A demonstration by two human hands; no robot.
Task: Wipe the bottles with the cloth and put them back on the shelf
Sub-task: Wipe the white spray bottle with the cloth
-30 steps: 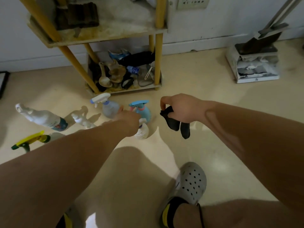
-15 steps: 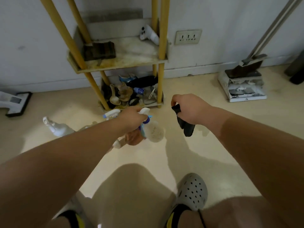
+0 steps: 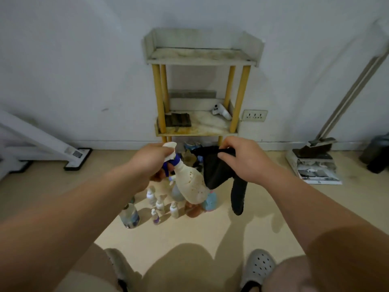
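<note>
In front of the yellow-legged shelf [image 3: 200, 60], the left hand [image 3: 153, 159] grips a cream spray bottle [image 3: 192, 186] by its neck, tilted in the air, while the right hand [image 3: 244, 161] pinches a black cloth [image 3: 214, 171] hanging just beside it, above small bottles [image 3: 160, 204] standing on the floor [image 3: 263, 207].

Cream, speckled spray bottle [image 3: 192, 184] — black cloth [image 3: 214, 171] — yellow-legged shelf [image 3: 240, 95]

We are holding the spray bottle [image 3: 192, 186] just left of the cloth [image 3: 214, 171]. Other bottles [image 3: 160, 204] are standing on the floor [image 3: 189, 239] beneath, before the shelf [image 3: 195, 132].
</note>
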